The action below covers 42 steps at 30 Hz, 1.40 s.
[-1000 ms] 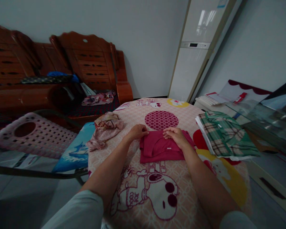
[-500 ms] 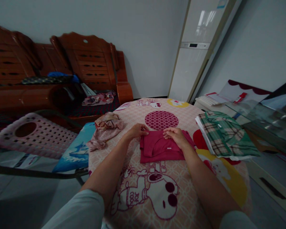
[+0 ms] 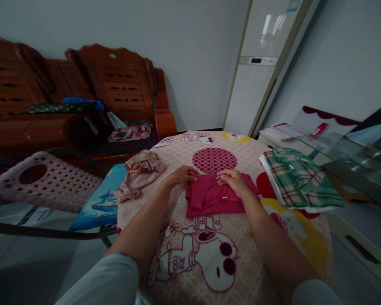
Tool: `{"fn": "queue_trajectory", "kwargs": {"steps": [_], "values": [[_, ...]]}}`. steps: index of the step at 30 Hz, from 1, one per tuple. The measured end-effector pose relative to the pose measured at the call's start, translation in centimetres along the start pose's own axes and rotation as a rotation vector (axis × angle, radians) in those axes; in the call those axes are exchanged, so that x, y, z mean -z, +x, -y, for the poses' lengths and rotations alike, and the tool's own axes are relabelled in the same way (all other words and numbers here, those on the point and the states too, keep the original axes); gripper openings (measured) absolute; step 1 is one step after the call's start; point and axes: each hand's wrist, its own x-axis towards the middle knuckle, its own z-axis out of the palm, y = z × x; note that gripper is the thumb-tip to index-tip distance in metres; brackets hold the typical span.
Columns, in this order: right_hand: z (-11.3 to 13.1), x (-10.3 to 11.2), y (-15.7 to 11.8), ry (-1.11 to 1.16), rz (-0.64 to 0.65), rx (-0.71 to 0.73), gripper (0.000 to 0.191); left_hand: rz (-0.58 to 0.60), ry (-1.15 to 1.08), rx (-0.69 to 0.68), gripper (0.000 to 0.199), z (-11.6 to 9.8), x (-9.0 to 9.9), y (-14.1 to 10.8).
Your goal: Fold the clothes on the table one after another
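A magenta shirt (image 3: 216, 205), folded into a rectangle, lies on the cloth-covered round table in front of me. Its curved neckline and a small white label face up. At the shirt's far left corner, my left hand (image 3: 180, 176) has its thumb and fingers closed on the edge. My right hand (image 3: 234, 181) is over the upper right part of the shirt, its fingers loosely bent and slightly apart, with nothing visible in them. Whether the right fingertips press on the fabric is hard to tell.
A crumpled pink cloth (image 3: 142, 171) lies at the table's left edge. Folded clothes with a green plaid shirt (image 3: 300, 178) on top rest at the right. A woven chair (image 3: 51, 182) with a blue cushion (image 3: 101, 201) stands left; a wooden sofa (image 3: 114, 89) is behind.
Hardly anything differs. Both hands stay at the shirt, and the whole view has shifted very slightly.
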Motion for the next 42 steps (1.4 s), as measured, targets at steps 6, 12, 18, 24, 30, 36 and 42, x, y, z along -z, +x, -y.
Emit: {"fn": "queue_trajectory", "kwargs": {"steps": [6,12,18,24,30,36,42], "values": [[0.5,0.1,0.1,-0.062,-0.048,0.058,0.026,0.03,-0.067,-0.016,0.044,0.2,0.1,0.0],[0.6,3.5,0.9,-0.564,-0.246,0.281,0.021,0.046,-0.109,-0.007,0.045,0.7,0.3,0.2],[-0.3,6.7,0.8,-1.234,-0.165,0.227,0.032,0.064,-0.159,0.016,0.045,0.3,0.3,0.1],[-1.3,7.5,0.9,-1.376,-0.074,0.205,0.037,0.084,-0.191,0.015,0.044,0.0,0.3,-0.2],[-0.9,7.7,0.8,-1.393,-0.006,0.188,0.03,0.088,-0.159,0.052,0.036,0.5,0.4,0.1],[-0.9,7.9,0.8,-1.4,-0.043,0.179,0.025,0.041,-0.03,0.078,0.043,0.4,0.6,0.0],[-1.2,8.0,0.8,-1.415,-0.088,0.171,0.03,0.05,0.041,0.084,0.047,0.4,0.7,-0.2]]}}
